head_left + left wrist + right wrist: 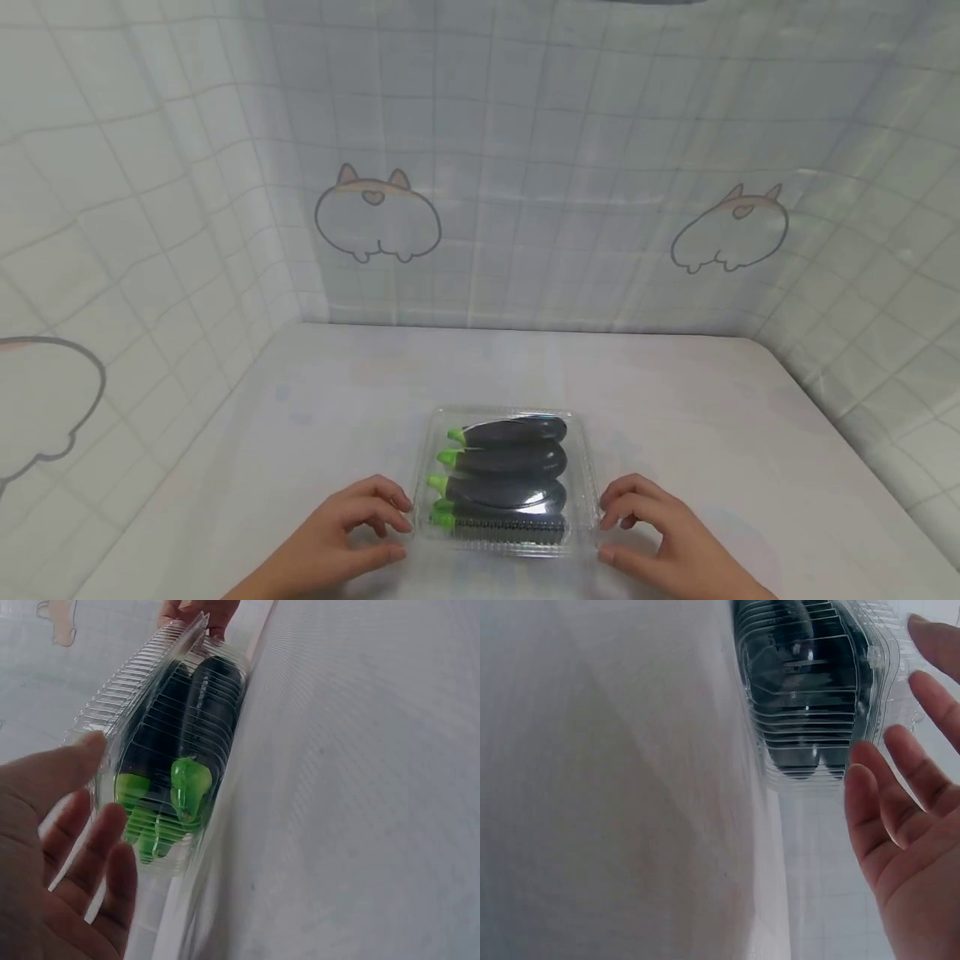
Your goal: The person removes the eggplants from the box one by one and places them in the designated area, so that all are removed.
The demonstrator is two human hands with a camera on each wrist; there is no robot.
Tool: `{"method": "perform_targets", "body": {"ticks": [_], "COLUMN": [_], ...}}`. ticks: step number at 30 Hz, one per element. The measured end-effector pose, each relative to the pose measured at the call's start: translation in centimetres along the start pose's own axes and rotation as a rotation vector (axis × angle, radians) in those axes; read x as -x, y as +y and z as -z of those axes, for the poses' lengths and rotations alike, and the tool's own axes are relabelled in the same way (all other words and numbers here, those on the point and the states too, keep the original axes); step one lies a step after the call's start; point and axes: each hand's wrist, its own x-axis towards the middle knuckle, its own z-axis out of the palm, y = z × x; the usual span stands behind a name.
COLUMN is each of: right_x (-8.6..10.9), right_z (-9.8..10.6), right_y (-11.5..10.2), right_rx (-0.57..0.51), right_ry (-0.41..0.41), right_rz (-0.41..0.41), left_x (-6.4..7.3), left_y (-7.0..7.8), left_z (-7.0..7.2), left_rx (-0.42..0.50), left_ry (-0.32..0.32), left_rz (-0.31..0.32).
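Over the feed I see the box [581, 492] on the worktop [360, 392], eggplants [510, 462] inside. I have the left hand [352, 523] and right hand [663, 527] apart — one at each side, fingers loosely bent; whether they touch it, I can't tell.

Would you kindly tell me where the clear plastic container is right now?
In the head view, the clear plastic container sits on the table at lower centre, between the left hand and the right hand.
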Motion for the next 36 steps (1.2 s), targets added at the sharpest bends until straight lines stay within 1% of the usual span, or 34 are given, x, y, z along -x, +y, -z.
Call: {"method": "perform_targets", "body": {"ticks": [3,5,8,10,12,15,16,17,19,20,22,24,25,27,29,32,36], "right_x": [0.1,0.1,0.2,0.2,0.3,0.4,0.4,0.5,0.3,0.2,-0.1,-0.5,-0.6,-0.7,-0.7,-0.6,-0.5], "right_z": [0.0,0.1,0.3,0.4,0.4,0.5,0.5,0.6,0.5,0.5,0.4,0.2,0.1,-0.1,-0.3,-0.5,-0.6], "right_y": [-0.1,-0.2,-0.2,-0.1,0.0,0.2,0.3,0.4,0.8,1.0,1.4,1.6,1.6,1.6,1.4,1.1,0.9], "right_rx": [0.016,0.022,0.049,0.063,0.072,0.014,0.002,-0.010,0.009,0.038,0.127,0.207,0.230,0.265,0.285,0.286,0.284], "right_ry": [-0.034,-0.051,-0.062,-0.073,-0.078,-0.101,-0.102,-0.108,-0.099,-0.087,-0.032,0.032,0.053,0.082,0.090,0.083,0.070], "right_rz": [-0.020,-0.043,-0.057,-0.068,-0.045,-0.054,-0.036,-0.013,0.087,0.162,0.339,0.478,0.516,0.551,0.540,0.476,0.386], "left_x": [0.1,0.1,0.1,0.1,-0.1,-0.5,-0.6,-0.8,-1.0,-1.1,-1.1,-1.1,-1.1,-1.1,-1.2,-1.5,-1.8], "left_y": [-0.3,-0.5,-0.6,-0.3,0.0,0.6,0.7,0.9,1.0,1.0,1.0,1.1,1.0,0.8,0.7,0.9,1.2], "left_z": [0.0,0.0,0.0,0.0,0.0,0.0,0.0,0.0,0.0,0.0,-0.1,-0.1,-0.1,-0.1,-0.1,-0.1,-0.2], "left_rx": [-0.038,-0.046,-0.059,-0.073,-0.089,-0.111,-0.115,-0.117,-0.128,-0.136,-0.160,-0.214,-0.241,-0.287,-0.319,-0.319,-0.313], "left_ry": [-0.003,0.001,0.009,0.012,0.014,0.018,0.021,0.024,0.030,0.032,0.038,0.042,0.044,0.048,0.047,0.044,0.035], "left_rz": [-0.040,-0.078,-0.119,-0.130,-0.136,-0.154,-0.161,-0.165,-0.174,-0.182,-0.189,-0.198,-0.206,-0.233,-0.269,-0.323,-0.324]}}
